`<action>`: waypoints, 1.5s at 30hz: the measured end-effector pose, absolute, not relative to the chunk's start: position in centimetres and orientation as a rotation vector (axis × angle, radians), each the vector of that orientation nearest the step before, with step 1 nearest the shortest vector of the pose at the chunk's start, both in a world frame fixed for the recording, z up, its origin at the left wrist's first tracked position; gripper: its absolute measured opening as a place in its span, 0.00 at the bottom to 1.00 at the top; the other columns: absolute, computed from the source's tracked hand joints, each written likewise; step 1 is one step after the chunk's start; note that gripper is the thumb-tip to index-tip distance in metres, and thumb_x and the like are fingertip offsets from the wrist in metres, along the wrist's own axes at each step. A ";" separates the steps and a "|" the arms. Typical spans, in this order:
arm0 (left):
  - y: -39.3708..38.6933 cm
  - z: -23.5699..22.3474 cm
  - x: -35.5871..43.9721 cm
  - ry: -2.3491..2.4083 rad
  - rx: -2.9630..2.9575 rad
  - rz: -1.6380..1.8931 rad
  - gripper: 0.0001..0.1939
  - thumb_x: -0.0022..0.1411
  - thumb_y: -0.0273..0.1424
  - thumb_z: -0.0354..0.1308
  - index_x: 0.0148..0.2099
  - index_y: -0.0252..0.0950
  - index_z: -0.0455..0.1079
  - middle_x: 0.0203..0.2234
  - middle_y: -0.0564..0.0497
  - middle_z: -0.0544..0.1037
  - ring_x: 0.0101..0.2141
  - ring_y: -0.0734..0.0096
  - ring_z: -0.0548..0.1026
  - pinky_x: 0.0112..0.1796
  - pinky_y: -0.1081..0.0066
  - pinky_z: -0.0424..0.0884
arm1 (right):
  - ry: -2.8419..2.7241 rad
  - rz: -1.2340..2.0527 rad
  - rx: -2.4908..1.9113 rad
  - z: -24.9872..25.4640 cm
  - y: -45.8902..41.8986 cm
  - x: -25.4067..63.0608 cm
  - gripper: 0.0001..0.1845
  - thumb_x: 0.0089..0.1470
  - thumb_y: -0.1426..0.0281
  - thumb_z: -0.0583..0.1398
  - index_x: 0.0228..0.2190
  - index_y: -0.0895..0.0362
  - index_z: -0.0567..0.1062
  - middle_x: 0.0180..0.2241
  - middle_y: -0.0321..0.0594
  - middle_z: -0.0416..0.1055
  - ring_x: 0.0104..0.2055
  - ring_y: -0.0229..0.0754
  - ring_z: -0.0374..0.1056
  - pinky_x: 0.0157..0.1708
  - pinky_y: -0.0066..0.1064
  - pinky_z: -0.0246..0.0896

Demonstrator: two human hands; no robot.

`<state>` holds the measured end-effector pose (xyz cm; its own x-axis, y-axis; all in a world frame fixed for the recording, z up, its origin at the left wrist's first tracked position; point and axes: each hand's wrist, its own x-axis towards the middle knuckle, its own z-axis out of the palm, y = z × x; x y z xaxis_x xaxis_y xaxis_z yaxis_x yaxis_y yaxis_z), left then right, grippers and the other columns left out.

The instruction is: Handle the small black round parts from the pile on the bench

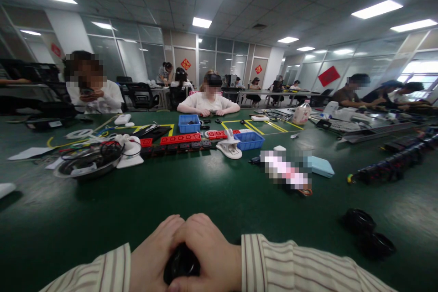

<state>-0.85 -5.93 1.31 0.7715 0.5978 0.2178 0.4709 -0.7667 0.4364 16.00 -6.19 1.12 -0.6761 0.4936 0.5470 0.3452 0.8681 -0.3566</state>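
Observation:
At the near edge of the green table, a rounded, glossy black object (182,265) sits between my two hands. My left hand (153,248) wraps its left side. My right hand (214,252) closes over the top and right side, with its thumb across the front. The hands touch each other, and their fingertips are mostly hidden behind the object. What kind of object it is I cannot make out, since only part of its dark surface shows. Off to the right lie two black, round, hollow-looking pieces (359,221), (378,245), close together.
Ahead stand red and black power strips (180,138), a white clamp (230,145) and blue bins (189,123), (250,139). A metal bowl (73,173) with cables is to the left. A light-blue box (320,166) lies right of centre. Across the table a person (209,100) sits.

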 end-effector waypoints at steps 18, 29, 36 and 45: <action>-5.5 1.7 -0.8 0.735 2.580 0.412 0.28 0.39 0.44 0.63 0.44 0.40 0.67 0.38 0.50 0.71 0.40 0.57 0.68 0.47 0.58 0.64 | -2.468 0.122 -0.190 1.2 -5.8 16.2 0.15 0.53 0.60 0.53 0.38 0.58 0.65 0.39 0.37 0.70 0.45 0.36 0.62 0.48 0.29 0.53; -6.0 0.7 -0.9 0.867 2.636 0.436 0.29 0.43 0.39 0.63 0.49 0.39 0.63 0.38 0.49 0.70 0.42 0.57 0.68 0.55 0.51 0.51 | -2.430 0.049 -0.605 0.8 -6.2 15.7 0.23 0.40 0.50 0.61 0.28 0.56 0.64 0.30 0.34 0.68 0.32 0.37 0.62 0.31 0.30 0.50; -5.5 2.0 -0.7 0.695 2.513 0.362 0.25 0.40 0.40 0.60 0.43 0.40 0.68 0.36 0.50 0.68 0.39 0.56 0.67 0.50 0.53 0.59 | -2.363 0.001 -0.360 0.7 -6.1 15.9 0.16 0.46 0.57 0.58 0.31 0.56 0.67 0.30 0.33 0.70 0.35 0.37 0.61 0.36 0.32 0.51; -5.0 1.1 -1.3 0.671 2.499 0.415 0.38 0.32 0.37 0.63 0.50 0.37 0.61 0.40 0.48 0.68 0.40 0.56 0.68 0.47 0.56 0.64 | -2.530 -0.012 -0.089 0.5 -6.0 16.1 0.10 0.58 0.65 0.51 0.39 0.56 0.65 0.39 0.30 0.72 0.47 0.35 0.59 0.54 0.33 0.42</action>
<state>-1.30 -5.00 1.14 0.8309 0.5344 0.1547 0.3769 -0.7452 0.5501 16.14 -6.04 0.50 -0.8175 0.0610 0.5726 0.0666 0.9977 -0.0113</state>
